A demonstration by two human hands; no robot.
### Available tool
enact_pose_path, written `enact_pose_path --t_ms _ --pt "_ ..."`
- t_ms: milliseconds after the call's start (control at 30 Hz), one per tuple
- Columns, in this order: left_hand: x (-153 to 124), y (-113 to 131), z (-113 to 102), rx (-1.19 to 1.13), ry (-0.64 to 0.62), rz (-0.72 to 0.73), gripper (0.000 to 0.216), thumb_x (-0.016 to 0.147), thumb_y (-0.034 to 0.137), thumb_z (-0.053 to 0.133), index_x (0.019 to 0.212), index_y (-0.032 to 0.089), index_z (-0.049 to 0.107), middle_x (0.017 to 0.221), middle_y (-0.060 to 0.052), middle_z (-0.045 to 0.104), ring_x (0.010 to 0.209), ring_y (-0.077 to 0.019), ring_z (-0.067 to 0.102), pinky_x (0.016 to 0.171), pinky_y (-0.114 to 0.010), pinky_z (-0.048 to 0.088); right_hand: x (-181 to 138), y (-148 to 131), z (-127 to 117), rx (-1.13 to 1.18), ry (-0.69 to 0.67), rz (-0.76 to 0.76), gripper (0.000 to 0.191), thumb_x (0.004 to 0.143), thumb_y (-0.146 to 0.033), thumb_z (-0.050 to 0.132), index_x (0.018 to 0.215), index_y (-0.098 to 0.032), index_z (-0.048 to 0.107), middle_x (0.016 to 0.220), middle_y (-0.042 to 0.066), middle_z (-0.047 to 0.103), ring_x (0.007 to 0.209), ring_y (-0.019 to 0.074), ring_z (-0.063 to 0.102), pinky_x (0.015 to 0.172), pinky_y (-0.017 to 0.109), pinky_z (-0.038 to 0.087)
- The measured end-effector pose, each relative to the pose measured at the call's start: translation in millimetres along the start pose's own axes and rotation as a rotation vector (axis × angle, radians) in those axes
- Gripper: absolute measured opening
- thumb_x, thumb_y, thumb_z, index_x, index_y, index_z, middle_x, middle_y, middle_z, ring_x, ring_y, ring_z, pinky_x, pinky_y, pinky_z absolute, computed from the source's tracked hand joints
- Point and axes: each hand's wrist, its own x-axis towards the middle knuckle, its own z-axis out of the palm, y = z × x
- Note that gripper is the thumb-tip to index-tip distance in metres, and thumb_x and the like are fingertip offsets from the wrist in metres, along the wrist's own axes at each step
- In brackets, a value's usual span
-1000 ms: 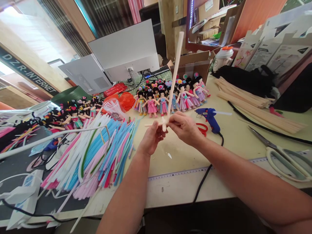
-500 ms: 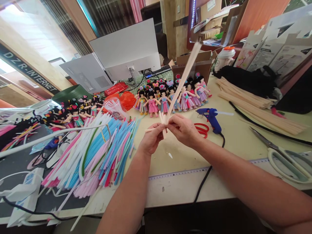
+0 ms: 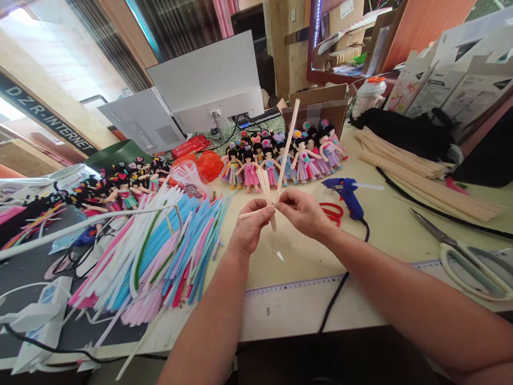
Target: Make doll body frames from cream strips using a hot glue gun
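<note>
Over the middle of the table, my left hand point(image 3: 253, 220) pinches a folded group of cream pipe cleaners point(image 3: 264, 185); their ends fan upward, one sticks out to the left and one points down below the fingers. My right hand point(image 3: 298, 211) is closed right beside it, gripping the lower end of a cream pipe cleaner point(image 3: 287, 144) that rises almost upright. The fingertips nearly meet, so the join between the pieces is hidden. Behind the hands stand several pipe cleaner dolls point(image 3: 269, 163) in colourful dresses.
Left lies a large pile of coloured pipe cleaners point(image 3: 160, 251). To the right are a blue glue gun point(image 3: 348, 197), red-handled scissors point(image 3: 332, 213), large scissors point(image 3: 467, 254) and spare cream pipe cleaners point(image 3: 428, 182). A ruler point(image 3: 296, 286) runs along the front edge. A monitor point(image 3: 208, 80) stands behind.
The long pipe cleaner at my right hand has swung left to nearly upright, and less of it sticks up. The cream ends above my left hand reach higher. Both hands have barely moved.
</note>
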Motion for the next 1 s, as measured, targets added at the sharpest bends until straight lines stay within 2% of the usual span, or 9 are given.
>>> enact_pose_path --t_ms 200,333,533,700,900,1000 --pt "-0.5 -0.5 0.9 0.047 -0.019 0.138 0.026 0.059 0.032 0.079 0.072 0.018 0.063 0.072 0.002 0.059 0.069 -0.0108 0.052 0.065 -0.025 0.041 3.0 -0.3 0.0 0.154 -0.024 0.102 0.023 0.072 -0.04 0.057 0.065 -0.019 0.051 0.061 -0.003 0.049 0.057 0.0107 0.041 0.054 0.027 0.032" --pt "0.0 -0.2 0.0 0.1 -0.025 0.205 0.024 0.06 0.033 0.079 0.072 0.019 0.064 0.07 0.001 0.059 0.066 -0.0118 0.051 0.061 -0.026 0.041 3.5 -2.9 -2.5 0.194 -0.069 0.173 0.022 0.07 -0.04 0.058 0.066 -0.019 0.053 0.061 -0.004 0.047 0.056 0.0099 0.039 0.052 0.026 0.031" --pt "-0.7 1.7 -1.2 0.145 -0.054 0.246 0.021 0.063 0.031 0.077 0.072 0.019 0.064 0.064 0.003 0.056 0.06 -0.01 0.047 0.057 -0.026 0.039 3.6 -6.7 -6.0 0.204 -0.122 0.237 0.022 0.07 -0.04 0.058 0.066 -0.019 0.053 0.059 -0.004 0.045 0.055 0.0096 0.038 0.052 0.026 0.031" --pt "-1.3 1.8 0.1 0.139 -0.033 0.243 0.022 0.063 0.031 0.077 0.075 0.019 0.064 0.072 0.001 0.06 0.066 -0.0115 0.051 0.059 -0.025 0.04 3.4 -8.8 -6.6 0.225 -0.097 0.285 0.023 0.069 -0.039 0.06 0.062 -0.02 0.05 0.055 -0.005 0.042 0.052 0.009 0.036 0.048 0.025 0.027" --pt "-0.3 0.4 -4.2 0.184 -0.048 0.257 0.021 0.063 0.03 0.077 0.075 0.019 0.064 0.067 0.003 0.058 0.062 -0.0105 0.05 0.061 -0.026 0.039 3.8 -4.2 -7.4 0.361 -0.17 0.341 0.022 0.068 -0.036 0.064 0.062 -0.019 0.051 0.053 -0.005 0.043 0.049 0.0087 0.037 0.047 0.025 0.027" --pt "-0.7 0.8 -8.1 0.25 -0.056 0.289 0.019 0.065 0.029 0.076 0.076 0.019 0.064 0.071 0.003 0.06 0.069 -0.0124 0.054 0.067 -0.027 0.041 3.8 -2.9 -6.8 0.451 -0.199 0.331 0.024 0.066 -0.038 0.066 0.062 -0.019 0.051 0.053 -0.006 0.042 0.048 0.008 0.035 0.047 0.025 0.026"
